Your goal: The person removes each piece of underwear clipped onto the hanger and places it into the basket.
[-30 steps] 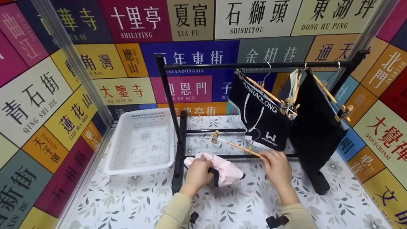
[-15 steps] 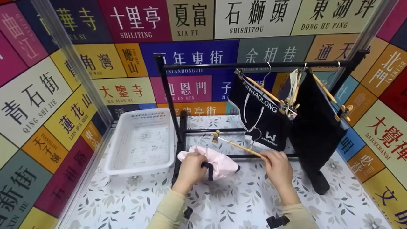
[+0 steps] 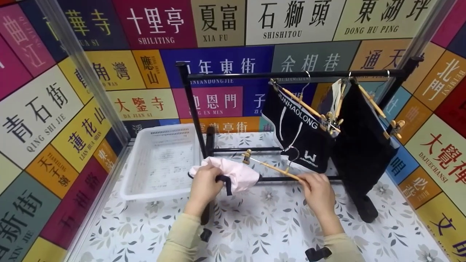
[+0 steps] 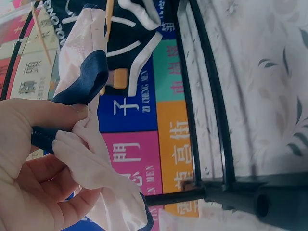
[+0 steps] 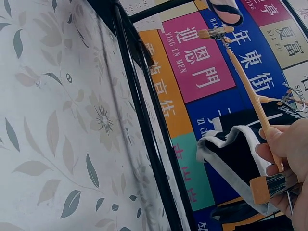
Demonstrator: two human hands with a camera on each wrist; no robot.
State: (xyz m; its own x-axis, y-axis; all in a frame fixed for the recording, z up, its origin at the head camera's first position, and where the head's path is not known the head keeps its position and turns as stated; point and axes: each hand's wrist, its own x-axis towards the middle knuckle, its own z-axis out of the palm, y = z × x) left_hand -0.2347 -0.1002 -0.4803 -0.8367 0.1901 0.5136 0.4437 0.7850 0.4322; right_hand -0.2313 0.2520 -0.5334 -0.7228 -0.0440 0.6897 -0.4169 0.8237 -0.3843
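In the head view my left hand (image 3: 204, 185) grips a pale pink garment with navy trim (image 3: 236, 174), bunched up beside the rack's left foot. Its exact kind cannot be told while crumpled. Thumb and fingers pinch the navy edge in the left wrist view, with pink cloth (image 4: 84, 163) hanging below. My right hand (image 3: 318, 193) holds a wooden clip hanger (image 3: 271, 167) near one end, its hook pointing up. At the hanger's far end is a clip (image 5: 215, 32) with nothing in it. The near clip (image 5: 269, 188) sits by my right fingers (image 5: 275, 139).
A black rack (image 3: 255, 76) carries black-and-white shorts (image 3: 296, 127), a large black garment (image 3: 364, 142) and a pale item (image 3: 333, 98) between them, all on clip hangers. A white plastic basket (image 3: 125, 182) stands at the left on the leaf-patterned table (image 3: 262, 233). Sign-covered walls surround it.
My left hand has moved left and a little away from me with the pink garment, toward the basket. My right hand and its hanger have stayed nearly still.
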